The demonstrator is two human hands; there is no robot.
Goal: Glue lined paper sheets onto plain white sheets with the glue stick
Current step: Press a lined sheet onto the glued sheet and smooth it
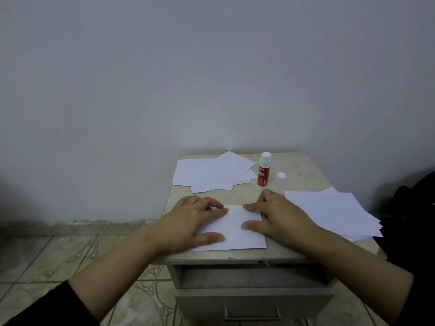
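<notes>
Both your flat left hand (193, 222) and right hand (277, 215) press the lined sheet (233, 229); the uncapped glue stick (263, 170) stands upright just beyond your right fingertips.

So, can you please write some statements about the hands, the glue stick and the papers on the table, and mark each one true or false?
1. Both hands press flat on the lined sheet at the front of the table. True: left hand, right hand.
2. The glue stick lies on its side. False: it stands upright.
3. The glue stick cap is off and stands right of the stick. True.
4. The right hand holds the glue stick. False: the stick stands alone behind that hand.
5. A pile of white sheets lies at the back left of the table. True.
6. The stack of lined sheets lies left of the hands. False: it lies to the right.
</notes>
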